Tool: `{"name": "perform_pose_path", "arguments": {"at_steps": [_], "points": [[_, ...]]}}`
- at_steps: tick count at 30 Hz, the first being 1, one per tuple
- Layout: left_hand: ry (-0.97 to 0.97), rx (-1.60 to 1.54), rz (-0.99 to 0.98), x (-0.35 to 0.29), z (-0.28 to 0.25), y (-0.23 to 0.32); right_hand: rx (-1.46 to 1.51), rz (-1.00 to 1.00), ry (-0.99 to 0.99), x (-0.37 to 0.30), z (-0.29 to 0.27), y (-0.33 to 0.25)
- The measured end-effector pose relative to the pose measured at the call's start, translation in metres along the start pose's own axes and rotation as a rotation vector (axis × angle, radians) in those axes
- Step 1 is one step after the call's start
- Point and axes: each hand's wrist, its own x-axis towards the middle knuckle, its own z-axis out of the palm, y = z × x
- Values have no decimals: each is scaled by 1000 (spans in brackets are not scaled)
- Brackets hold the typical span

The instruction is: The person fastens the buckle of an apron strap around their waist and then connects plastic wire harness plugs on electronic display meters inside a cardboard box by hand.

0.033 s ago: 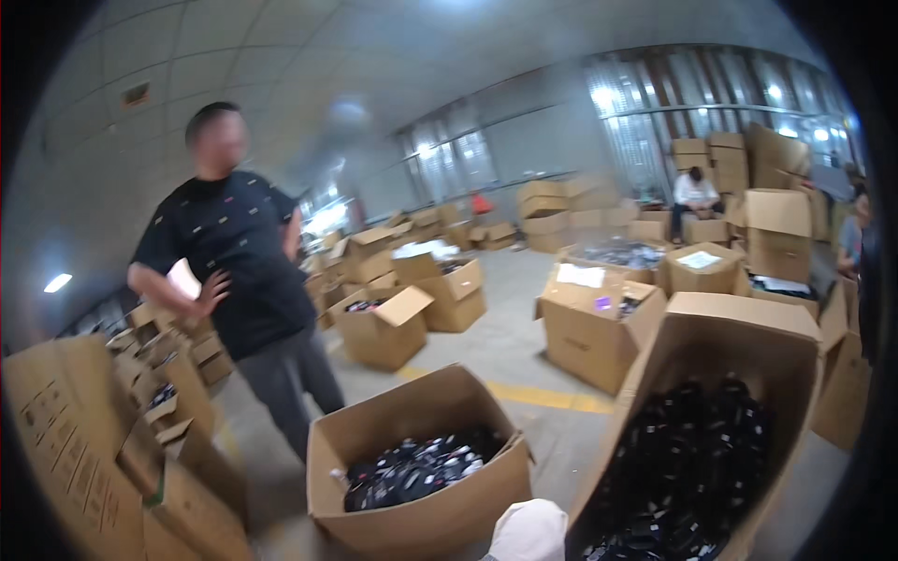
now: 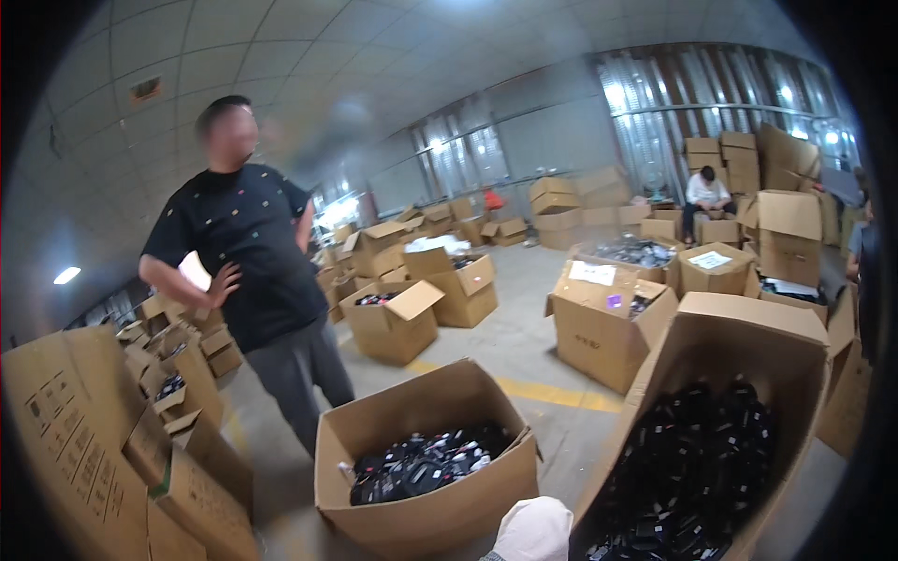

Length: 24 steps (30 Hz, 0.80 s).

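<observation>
Neither of my hands shows clearly. At the lower edge a rounded pale cloth-covered shape [image 2: 533, 531] pokes up, with a bit of grey fabric at its lower left; whether it is my knee or a covered hand I cannot tell. Just beyond it stands an open cardboard box [image 2: 426, 519] partly filled with small black items [image 2: 421, 465], some with white or silvery bits. To its right a taller open carton [image 2: 748, 327] leans at a tilt in the picture, holding many black pieces [image 2: 687, 467]. Their exact kind is too small to make out.
A person [image 2: 248, 252] in a black shirt stands at the left, hand on hip. Flattened and stacked cartons [image 2: 75, 421] line the left side. More open boxes [image 2: 603, 327] fill the room behind, where another person [image 2: 706, 194] sits. A yellow line [image 2: 561, 393] crosses the floor.
The whole view has shifted slightly, so most things sit a little further right. The standing person keeps the same pose, and the boxes stay in place.
</observation>
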Motion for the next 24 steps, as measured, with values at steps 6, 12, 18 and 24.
{"name": "perform_pose_path", "arguments": {"at_steps": [6, 12, 18, 24], "points": [[138, -13, 80, 5, -17, 23, -169, -36, -10, 18, 3, -25], [120, 39, 80, 5, -9, 22, 240, 189, 72, 3, 8, -7], [125, 219, 200, -5, 5, 3, 251, 242, 77, -16, 4, -14], [-38, 277, 120, 2, 16, -38, 413, 147, 162, -5, 2, 14]]}}
